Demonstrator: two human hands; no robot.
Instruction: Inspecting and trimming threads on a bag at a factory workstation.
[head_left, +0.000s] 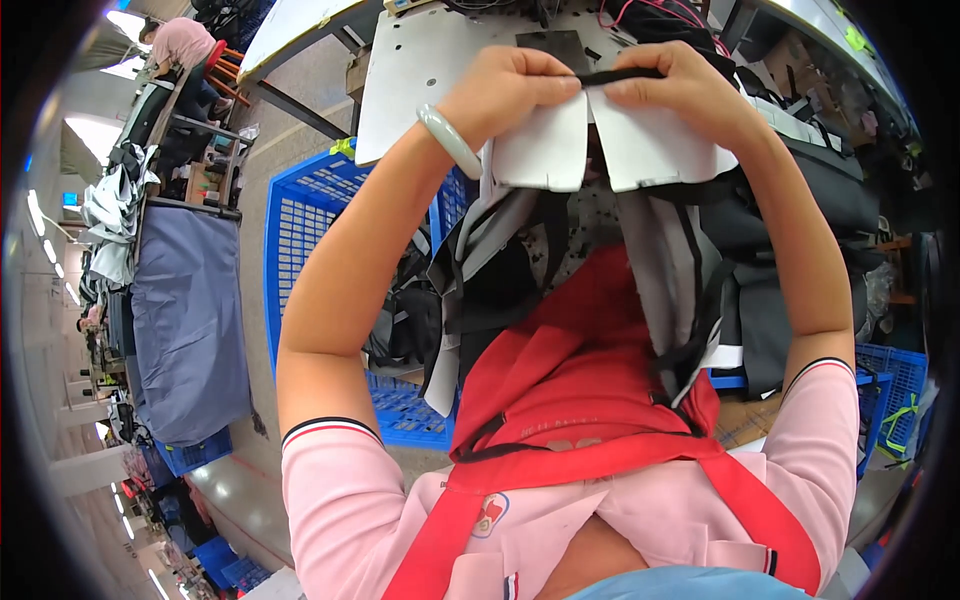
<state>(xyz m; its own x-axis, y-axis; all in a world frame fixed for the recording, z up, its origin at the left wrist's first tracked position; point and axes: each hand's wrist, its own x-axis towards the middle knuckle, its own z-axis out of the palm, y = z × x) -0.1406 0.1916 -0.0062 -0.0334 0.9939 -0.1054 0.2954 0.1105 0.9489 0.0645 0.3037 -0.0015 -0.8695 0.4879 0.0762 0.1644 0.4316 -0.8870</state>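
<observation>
A narrow black fabric strip (622, 76) runs between my two hands, over the far part of the white worktable (400, 95). My left hand (515, 92), with a pale bangle on its wrist, pinches the strip's left end between thumb and fingers. At the other end my right hand (685, 92) pinches it the same way. Just below the strip hang two stiff white flaps (545, 150), a slim gap between them. Grey and black fabric panels (675, 265) droop from the flaps toward my red apron (590, 360). How the pieces are joined is hidden.
A dark metal plate (556, 48) lies on the table beyond my hands. On the left stands a blue plastic crate (305, 225) with black pieces; dark fabric pieces (800, 190) are piled at right. Farther left are a grey-blue cloth cover (190, 320) and another person (182, 45).
</observation>
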